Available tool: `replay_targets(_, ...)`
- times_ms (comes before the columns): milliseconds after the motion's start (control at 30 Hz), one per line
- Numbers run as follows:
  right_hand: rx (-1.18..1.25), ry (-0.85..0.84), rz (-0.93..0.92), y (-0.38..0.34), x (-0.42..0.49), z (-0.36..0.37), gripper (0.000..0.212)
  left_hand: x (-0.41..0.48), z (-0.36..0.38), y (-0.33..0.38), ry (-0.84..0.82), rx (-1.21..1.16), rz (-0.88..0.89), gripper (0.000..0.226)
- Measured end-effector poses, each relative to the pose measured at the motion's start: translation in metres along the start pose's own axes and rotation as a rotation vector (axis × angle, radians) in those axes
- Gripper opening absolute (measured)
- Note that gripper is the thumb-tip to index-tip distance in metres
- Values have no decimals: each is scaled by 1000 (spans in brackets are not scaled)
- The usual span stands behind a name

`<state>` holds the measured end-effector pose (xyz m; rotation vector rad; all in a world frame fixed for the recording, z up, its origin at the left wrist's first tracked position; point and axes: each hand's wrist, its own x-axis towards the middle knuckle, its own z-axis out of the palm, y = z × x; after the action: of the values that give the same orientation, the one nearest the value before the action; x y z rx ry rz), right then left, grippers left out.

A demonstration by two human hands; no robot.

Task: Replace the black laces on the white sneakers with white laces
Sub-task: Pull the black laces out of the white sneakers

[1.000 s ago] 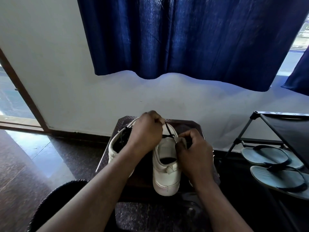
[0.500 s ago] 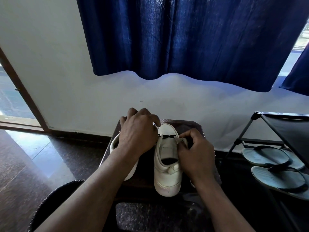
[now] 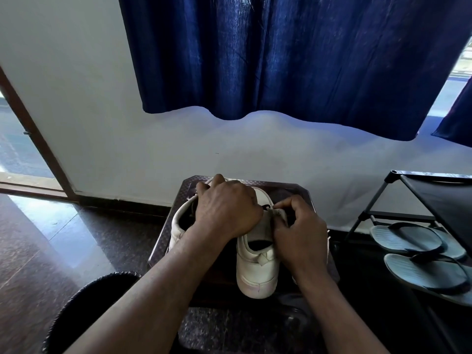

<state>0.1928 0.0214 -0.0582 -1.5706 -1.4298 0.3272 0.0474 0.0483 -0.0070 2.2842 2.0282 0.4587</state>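
Two white sneakers stand side by side on a small dark table (image 3: pixel 301 192), heels toward the near edge: the right sneaker (image 3: pixel 256 274) and the left sneaker (image 3: pixel 178 226). One strand of black lace (image 3: pixel 265 207) shows at the right sneaker's eyelets. The right hand (image 3: pixel 298 236) pinches that sneaker's eyelet flap. The left hand (image 3: pixel 227 210) lies knuckles-up across both sneakers, its fingers curled out of sight, so what they hold cannot be told. To the right, two flip-flops (image 3: pixel 406 237) lie on a black rack (image 3: pixel 434 195). One blue curtain (image 3: pixel 281 60) hangs on the far wall.

Home entryway: dark blue curtain (image 3: pixel 281 60) on far white wall (image 3: pixel 89 98); shoe rack (image 3: pixel 447 200) holding grey flip-flops (image 3: pixel 403 238), right; polished stone floor (image 3: pixel 51 238); wooden door frame (image 3: pixel 33 131), far left.
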Motion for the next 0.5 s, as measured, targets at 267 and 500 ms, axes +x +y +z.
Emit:
replay_targets(267, -23, 5, -2, -1, 0, 1, 11, -4, -1, 9, -118, 102, 21, 32)
replay_targets(500, -9, -6, 2, 1, 0, -1, 10, 0, 7, 12, -35, -164, 44, 5)
